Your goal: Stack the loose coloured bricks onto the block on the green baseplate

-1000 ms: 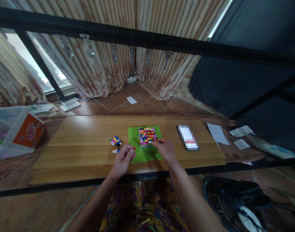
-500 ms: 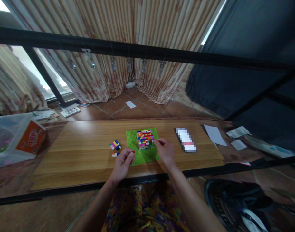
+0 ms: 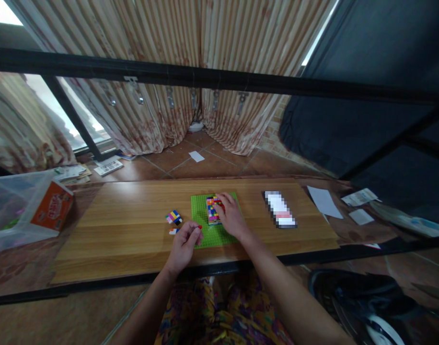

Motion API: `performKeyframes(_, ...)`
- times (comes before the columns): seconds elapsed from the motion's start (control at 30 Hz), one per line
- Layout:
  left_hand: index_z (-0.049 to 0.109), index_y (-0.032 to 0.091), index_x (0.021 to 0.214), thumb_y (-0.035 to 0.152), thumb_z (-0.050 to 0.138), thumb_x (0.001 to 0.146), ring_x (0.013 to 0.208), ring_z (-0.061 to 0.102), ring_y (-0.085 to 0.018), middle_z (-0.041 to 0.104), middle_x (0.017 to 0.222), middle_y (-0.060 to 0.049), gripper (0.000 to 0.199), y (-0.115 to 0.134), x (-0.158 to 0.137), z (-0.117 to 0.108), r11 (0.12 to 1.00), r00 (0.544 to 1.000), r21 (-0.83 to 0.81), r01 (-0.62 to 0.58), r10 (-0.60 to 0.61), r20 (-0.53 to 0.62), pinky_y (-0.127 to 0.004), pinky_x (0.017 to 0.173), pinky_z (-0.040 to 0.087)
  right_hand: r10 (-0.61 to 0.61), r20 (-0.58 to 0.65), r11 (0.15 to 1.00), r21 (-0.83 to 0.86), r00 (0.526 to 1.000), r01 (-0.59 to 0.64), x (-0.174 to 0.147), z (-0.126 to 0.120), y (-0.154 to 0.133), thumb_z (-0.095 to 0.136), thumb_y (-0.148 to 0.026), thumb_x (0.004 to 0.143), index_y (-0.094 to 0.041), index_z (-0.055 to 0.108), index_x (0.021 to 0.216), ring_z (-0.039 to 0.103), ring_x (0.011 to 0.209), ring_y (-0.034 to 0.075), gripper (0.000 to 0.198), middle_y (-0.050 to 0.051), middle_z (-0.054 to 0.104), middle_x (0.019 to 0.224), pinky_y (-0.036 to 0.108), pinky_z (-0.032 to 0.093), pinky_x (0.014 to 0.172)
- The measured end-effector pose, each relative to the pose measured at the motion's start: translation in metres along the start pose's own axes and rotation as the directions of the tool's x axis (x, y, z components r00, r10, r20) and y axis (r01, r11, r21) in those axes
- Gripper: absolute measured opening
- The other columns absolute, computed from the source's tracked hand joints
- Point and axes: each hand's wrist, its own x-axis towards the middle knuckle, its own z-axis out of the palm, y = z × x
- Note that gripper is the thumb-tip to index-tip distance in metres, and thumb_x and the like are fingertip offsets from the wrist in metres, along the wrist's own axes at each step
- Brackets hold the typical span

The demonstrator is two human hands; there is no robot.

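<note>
A block built of many coloured toy bricks point(image 3: 211, 211) stands on a green baseplate point(image 3: 201, 237). My right hand point(image 3: 233, 218) lies over the block's right side, fingers stretched out and thumb apart, touching its top. Part of the block is hidden beneath that hand. At the plate's front left corner, my left hand point(image 3: 185, 242) pinches a small red brick point(image 3: 200, 227) between thumb and finger. Left of the plate lies a flat cluster of coloured bricks point(image 3: 174, 217). Closer to my left hand is a smaller white, orange and blue piece point(image 3: 174, 231), partly covered by it.
The wooden tabletop point(image 3: 126, 230) carries a phone point(image 3: 280, 209) with a blurred screen on the right. A clear plastic bin point(image 3: 18, 211) with an orange label stands at the left. Black metal bars point(image 3: 219, 79) cross beyond the table. Papers point(image 3: 324, 201) lie at the right.
My right hand has moved left and up from the block's right edge onto its top, its fingers spreading from a pinch. My left hand stays nearly in place with the red brick.
</note>
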Motion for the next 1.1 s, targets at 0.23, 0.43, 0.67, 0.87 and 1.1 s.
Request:
performKeyframes(0.23, 0.054, 0.018, 0.088, 0.037, 0.064, 0.081, 0.057, 0.054, -0.01, 0.061, 0.069, 0.002, 0.022, 0.0, 0.0, -0.003, 0.998, 0.999, -0.053, 0.015, -0.013, 0.033, -0.022, 0.056, 0.043, 0.005, -0.095, 0.995, -0.095, 0.995, -0.014, -0.015, -0.007, -0.021, 0.047, -0.036, 0.092, -0.022, 0.058, 0.124, 0.046, 0.121, 0.027, 0.037, 0.012, 0.051, 0.131, 0.044, 0.037, 0.103)
performKeyframes(0.43, 0.055, 0.017, 0.085, 0.036, 0.067, 0.08, 0.059, 0.054, -0.009, 0.062, 0.07, 0.002, 0.023, -0.003, 0.001, -0.004, 0.995, 0.998, -0.099, 0.023, -0.017, 0.059, -0.021, 0.057, 0.044, -0.022, -0.076, 0.999, 0.04, 0.997, 0.025, -0.047, -0.009, -0.061, 0.048, -0.028, 0.093, -0.023, 0.068, 0.102, 0.059, 0.096, 0.021, 0.022, 0.006, 0.067, 0.099, 0.035, 0.044, 0.089)
performKeyframes(0.67, 0.063, 0.016, 0.084, 0.033, 0.071, 0.077, 0.065, 0.054, -0.01, 0.061, 0.072, 0.001, 0.02, -0.003, 0.0, -0.009, 0.995, 0.993, -0.1, 0.021, -0.009, 0.118, -0.021, 0.063, 0.046, 0.224, 0.009, 0.914, 0.346, 0.975, -0.213, -0.068, 0.008, -0.072, 0.061, -0.029, 0.083, -0.021, 0.069, 0.088, 0.061, 0.074, 0.016, 0.012, 0.002, 0.067, 0.082, 0.027, 0.046, 0.07)
performKeyframes(0.87, 0.065, 0.015, 0.081, 0.031, 0.07, 0.078, 0.062, 0.052, -0.01, 0.059, 0.068, 0.002, 0.017, 0.0, 0.001, -0.011, 1.0, 0.989, -0.017, -0.001, 0.004, 0.151, -0.02, 0.06, 0.043, 0.29, 0.048, 0.825, 0.494, 0.956, -0.275, -0.065, 0.007, -0.068, 0.061, -0.027, 0.081, -0.021, 0.068, 0.077, 0.06, 0.072, 0.015, 0.01, 0.0, 0.065, 0.077, 0.025, 0.045, 0.068)
performKeyframes(1.1, 0.064, 0.015, 0.081, 0.032, 0.067, 0.08, 0.062, 0.052, -0.011, 0.059, 0.068, 0.001, 0.017, 0.002, 0.003, -0.016, 0.998, 0.976, 0.057, 0.013, -0.025, 0.215, -0.021, 0.059, 0.043, 0.309, 0.118, 0.737, 0.598, 0.944, -0.316, -0.066, 0.012, -0.062, 0.061, -0.029, 0.079, -0.02, 0.068, 0.072, 0.056, 0.066, 0.014, 0.013, -0.001, 0.063, 0.07, 0.025, 0.044, 0.066)
